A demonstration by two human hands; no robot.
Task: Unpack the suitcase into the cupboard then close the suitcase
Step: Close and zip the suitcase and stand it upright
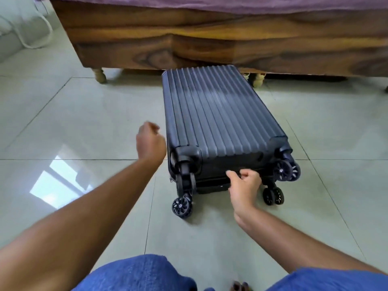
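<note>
Black ribbed plastic lying shut on the floor tiles [63, 114]: right hand [244, 185] pinching at the seam on the wheel end of the suitcase [218, 122], left hand [150, 141] hovering loosely curled, holding nothing, just beside its left edge; long axis running away toward the bed [210, 45].

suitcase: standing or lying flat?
Lying flat. The suitcase rests on one broad side, ribbed shell facing up, wheels pointing toward the camera.
</note>
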